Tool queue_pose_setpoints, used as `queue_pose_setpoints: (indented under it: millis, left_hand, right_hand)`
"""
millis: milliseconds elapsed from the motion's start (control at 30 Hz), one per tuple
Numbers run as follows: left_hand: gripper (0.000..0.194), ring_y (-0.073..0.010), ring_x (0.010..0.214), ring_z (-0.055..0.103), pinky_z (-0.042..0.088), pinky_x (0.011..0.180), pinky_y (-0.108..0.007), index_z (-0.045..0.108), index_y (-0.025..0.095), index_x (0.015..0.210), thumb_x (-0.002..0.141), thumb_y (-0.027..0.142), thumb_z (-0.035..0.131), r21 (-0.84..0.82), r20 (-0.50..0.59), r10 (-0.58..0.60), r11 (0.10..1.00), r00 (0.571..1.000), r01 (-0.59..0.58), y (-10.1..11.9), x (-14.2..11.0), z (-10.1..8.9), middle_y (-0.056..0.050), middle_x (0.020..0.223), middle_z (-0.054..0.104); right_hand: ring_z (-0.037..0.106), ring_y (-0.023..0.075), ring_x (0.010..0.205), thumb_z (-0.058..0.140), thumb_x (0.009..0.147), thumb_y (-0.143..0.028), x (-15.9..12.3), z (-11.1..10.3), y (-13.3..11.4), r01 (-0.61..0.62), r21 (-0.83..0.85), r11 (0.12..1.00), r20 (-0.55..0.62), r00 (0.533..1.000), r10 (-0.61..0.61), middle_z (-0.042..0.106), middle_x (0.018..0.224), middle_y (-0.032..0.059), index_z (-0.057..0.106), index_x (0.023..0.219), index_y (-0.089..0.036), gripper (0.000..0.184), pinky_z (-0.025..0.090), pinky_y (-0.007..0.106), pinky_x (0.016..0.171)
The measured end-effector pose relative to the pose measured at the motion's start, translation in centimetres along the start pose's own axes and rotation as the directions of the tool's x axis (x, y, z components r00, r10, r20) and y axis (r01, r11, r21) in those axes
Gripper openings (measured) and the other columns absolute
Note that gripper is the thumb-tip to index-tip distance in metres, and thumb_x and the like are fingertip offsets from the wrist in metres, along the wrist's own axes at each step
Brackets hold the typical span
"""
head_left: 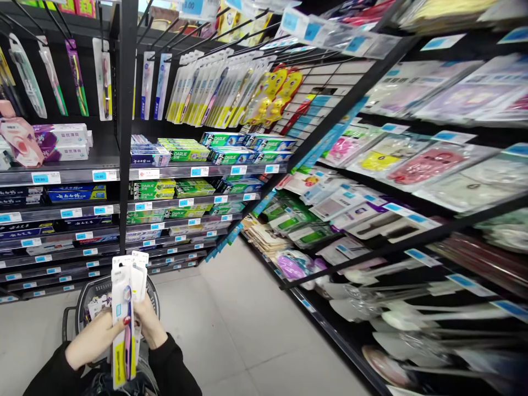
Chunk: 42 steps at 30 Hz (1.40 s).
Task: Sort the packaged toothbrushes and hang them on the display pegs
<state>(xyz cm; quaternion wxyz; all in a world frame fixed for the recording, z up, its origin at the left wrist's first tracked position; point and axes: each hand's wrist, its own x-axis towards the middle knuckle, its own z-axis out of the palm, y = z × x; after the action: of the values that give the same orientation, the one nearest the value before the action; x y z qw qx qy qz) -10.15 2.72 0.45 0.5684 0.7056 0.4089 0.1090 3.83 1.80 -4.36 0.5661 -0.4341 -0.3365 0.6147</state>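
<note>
At the shopping basket [154,297] | toothbrush packs [120,300] held upright | left hand [97,335] grasps the front pack, right hand [149,320] those behind | step: seemingly gathering the bunch | next move likely needs packs kept together

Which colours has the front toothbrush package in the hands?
The toothbrush package is mainly white, with yellow at the bottom; the head view shows it.

**Displaying Goods Both Sides**

Carrying green DARLIE boxes [229,157] on a dark shelf [175,174], with price labels [199,171] along its edge. At left, keeping a pink bottle [22,137] beside purple-and-white boxes [68,151]. At right, showing blurred packages [437,165] above grey floor [231,319].
</note>
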Motion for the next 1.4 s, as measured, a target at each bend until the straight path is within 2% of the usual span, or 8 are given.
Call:
queue_pose_setpoints:
  millis: [133,333,433,633,800,1100,1300,1400]
  left_hand:
    - [0.046,-0.0267,0.094,0.059,0.043,0.088,-0.036,0.062,0.014,0.107,0.08,0.046,0.044,-0.235,-0.015,-0.002,0.972,1.0,-0.002,-0.9,0.8,0.7,-0.009,0.101,0.067]
    - [0.043,-0.026,0.084,0.062,0.046,0.081,-0.033,0.065,0.011,0.099,0.079,0.045,0.049,-0.361,-0.125,-0.011,0.932,0.992,-0.035,-1.2,1.3,1.1,-0.009,0.092,0.069]
    - [0.045,-0.026,0.079,0.063,0.048,0.075,-0.034,0.065,0.01,0.098,0.079,0.046,0.047,-0.38,-0.161,-0.017,0.924,0.987,-0.046,-1.2,1.5,1.4,-0.009,0.087,0.07]
    - [0.05,-0.0274,0.081,0.062,0.048,0.072,-0.033,0.064,0.007,0.098,0.079,0.049,0.045,-0.385,-0.303,-0.064,0.921,0.951,-0.06,-1.2,2.0,2.0,-0.01,0.085,0.07]
    - [0.046,-0.0289,0.093,0.058,0.042,0.085,-0.033,0.067,0.008,0.089,0.075,0.049,0.051,-0.323,-0.458,-0.073,0.942,0.886,-0.09,-0.8,2.1,1.6,-0.013,0.096,0.067]
    - [0.04,-0.0311,0.1,0.055,0.04,0.089,-0.037,0.069,0.011,0.089,0.074,0.045,0.053,-0.263,-0.519,-0.088,0.963,0.85,-0.061,-0.1,1.9,1.4,-0.013,0.096,0.067]
    - [0.045,-0.0315,0.087,0.06,0.043,0.085,-0.039,0.071,0.012,0.082,0.074,0.051,0.05,-0.238,-0.536,-0.066,0.968,0.842,-0.076,-0.4,1.5,1.1,-0.014,0.083,0.069]
    - [0.054,-0.0313,0.095,0.058,0.042,0.086,-0.038,0.072,0.013,0.083,0.079,0.055,0.038,-0.228,-0.536,-0.019,0.966,0.844,-0.123,-0.7,1.1,0.5,-0.014,0.093,0.068]
  right_hand:
    - [0.054,0.0134,0.047,0.061,0.068,-0.048,0.5,0.8,0.2,-0.006,-0.048,0.999,-0.07,0.998,0.003,0.061,0.063,0.0033,0.059,0.09,-0.012,0.042,0.04,0.022,0.041]
    - [0.055,0.0187,0.078,0.047,0.077,-0.057,2.5,0.5,-0.1,0.054,-0.26,0.964,-0.207,0.972,-0.111,0.061,0.075,0.0063,0.06,0.071,-0.015,0.044,0.044,0.03,0.073]
    - [0.055,0.0189,0.073,0.042,0.08,-0.056,3.2,0.5,-0.6,0.071,-0.345,0.936,-0.162,0.978,-0.134,0.06,0.072,0.0062,0.06,0.068,-0.015,0.046,0.044,0.031,0.071]
    - [0.048,0.02,0.095,0.04,0.084,-0.042,0.6,0.8,-2.8,0.19,-0.543,0.818,-0.213,0.911,-0.353,0.051,0.1,0.0077,0.051,0.102,-0.018,0.031,0.036,0.036,0.088]
    - [0.046,0.028,0.102,0.06,0.073,-0.033,-4.0,1.2,-3.3,0.193,-0.84,0.507,0.033,0.951,-0.307,0.047,0.109,0.0121,0.047,0.114,-0.018,0.045,0.038,0.043,0.087]
    - [0.026,0.0323,0.127,0.057,0.068,-0.016,-5.4,1.5,-2.3,0.224,-0.895,0.386,0.188,0.974,-0.129,0.027,0.139,0.0164,0.012,0.14,-0.016,0.084,0.03,0.047,0.1]
    - [0.02,0.0283,0.13,0.048,0.075,-0.018,-5.1,0.6,-1.6,0.213,-0.858,0.468,0.209,0.976,-0.062,0.02,0.143,0.0134,0.01,0.14,-0.015,0.075,0.024,0.045,0.104]
    - [0.027,0.0273,0.126,0.049,0.076,-0.025,-4.6,-0.6,-1.1,0.226,-0.702,0.675,0.152,0.974,-0.168,0.03,0.137,0.013,0.022,0.137,-0.016,0.067,0.027,0.043,0.102]
